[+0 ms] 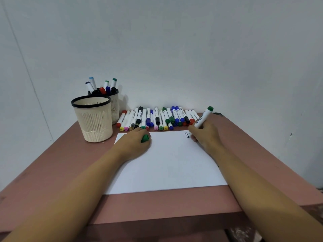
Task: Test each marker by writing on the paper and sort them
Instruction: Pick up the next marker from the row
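Soft even light, wide-angle edge distortion

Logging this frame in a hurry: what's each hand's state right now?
Left hand: closed on the green cap, resting on the paper.
Right hand: holding the green marker, tip on the paper.

Marker [203, 117] tip, writing [186, 133] partly hidden behind right hand [204, 135].

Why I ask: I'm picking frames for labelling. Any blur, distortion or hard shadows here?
Head view: wide-angle splays the table edges; soft even light, one faint shadow beside the rear cup; no glare on the paper; labels on the markers unreadably soft; right hand hides part of the writing.
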`<state>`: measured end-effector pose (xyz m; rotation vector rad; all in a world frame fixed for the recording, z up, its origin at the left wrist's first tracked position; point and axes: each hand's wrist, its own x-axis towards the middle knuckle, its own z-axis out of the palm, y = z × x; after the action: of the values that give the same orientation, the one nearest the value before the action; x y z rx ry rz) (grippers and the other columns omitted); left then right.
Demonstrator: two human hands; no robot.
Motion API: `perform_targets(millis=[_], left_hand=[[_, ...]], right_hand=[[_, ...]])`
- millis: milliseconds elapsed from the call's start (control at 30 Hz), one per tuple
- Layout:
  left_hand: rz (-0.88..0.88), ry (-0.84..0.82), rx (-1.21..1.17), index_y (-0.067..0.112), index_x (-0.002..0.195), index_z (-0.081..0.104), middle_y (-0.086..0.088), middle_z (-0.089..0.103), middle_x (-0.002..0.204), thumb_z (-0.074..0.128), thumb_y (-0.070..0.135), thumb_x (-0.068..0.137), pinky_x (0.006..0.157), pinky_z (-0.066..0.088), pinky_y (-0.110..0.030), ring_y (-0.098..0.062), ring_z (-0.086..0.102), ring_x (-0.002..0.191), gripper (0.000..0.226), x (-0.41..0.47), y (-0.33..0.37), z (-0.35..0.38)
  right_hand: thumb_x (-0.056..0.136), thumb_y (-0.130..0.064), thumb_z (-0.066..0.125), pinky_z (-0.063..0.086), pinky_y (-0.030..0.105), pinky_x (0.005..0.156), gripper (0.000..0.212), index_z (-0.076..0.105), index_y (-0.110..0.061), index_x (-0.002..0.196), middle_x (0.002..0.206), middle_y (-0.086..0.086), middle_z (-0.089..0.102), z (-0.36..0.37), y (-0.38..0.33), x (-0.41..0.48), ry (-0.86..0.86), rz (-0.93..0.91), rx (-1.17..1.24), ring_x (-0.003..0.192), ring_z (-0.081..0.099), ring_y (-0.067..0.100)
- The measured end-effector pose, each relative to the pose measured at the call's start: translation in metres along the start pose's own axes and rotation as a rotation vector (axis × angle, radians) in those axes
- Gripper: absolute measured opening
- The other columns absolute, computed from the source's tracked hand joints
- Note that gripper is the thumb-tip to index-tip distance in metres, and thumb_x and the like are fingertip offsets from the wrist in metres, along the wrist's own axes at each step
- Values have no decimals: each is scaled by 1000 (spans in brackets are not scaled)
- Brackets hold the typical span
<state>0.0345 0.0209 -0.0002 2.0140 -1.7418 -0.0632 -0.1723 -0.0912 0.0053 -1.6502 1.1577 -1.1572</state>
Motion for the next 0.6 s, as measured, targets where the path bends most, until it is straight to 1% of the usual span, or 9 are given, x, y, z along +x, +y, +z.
perform_targets(millis=[100,167,233,300,367,500,600], left_hand=[[2,-2,-1,21,111,58,4,53,117,48,32,94,90,39,-26,-14,51,106,23,0,-1,0],[2,-6,1,22,111,58,4,52,117,48,32,94,91,40,-27,-14,51,106,22,0,-1,0],[0,-5,-5,22,111,58,5,52,117,48,32,94,91,40,-27,-14,51,106,22,1,-2,1],[3,-6,-9,22,112,58,5,52,117,48,33,94,92,40,-27,-14,51,106,23,1,-2,0],[7,-7,-15,22,112,58,5,52,118,48,32,94,91,40,-26,-14,51,106,23,1,-2,1],[9,-6,-14,22,113,58,6,52,118,48,32,94,91,39,-25,-13,50,106,23,0,-2,1],[10,-9,-15,22,112,58,5,52,119,48,32,94,92,40,-26,-13,51,105,23,1,-3,0]], right_hand=[[78,-14,62,47,31,62,15,50,-15,70,66,3,56,0,0,-1,-23,2,-14,54,53,14],[79,-15,62,45,31,62,16,49,-15,71,67,5,57,0,-1,-1,-25,-9,-36,56,52,15],[78,-18,63,48,37,64,17,49,-16,69,66,2,57,-1,-1,0,1,-4,-17,55,53,15],[74,-26,66,55,44,72,19,50,-21,66,63,-1,57,-2,0,1,54,29,37,57,56,16],[71,-30,66,56,49,77,19,50,-24,65,63,-3,57,-2,0,1,80,49,49,60,57,18],[68,-28,65,57,51,78,14,53,-21,67,67,0,59,-1,-2,-2,38,49,-6,64,59,21],[70,-24,65,57,51,77,14,52,-19,68,67,0,58,-1,-2,-2,43,35,-34,63,58,20]])
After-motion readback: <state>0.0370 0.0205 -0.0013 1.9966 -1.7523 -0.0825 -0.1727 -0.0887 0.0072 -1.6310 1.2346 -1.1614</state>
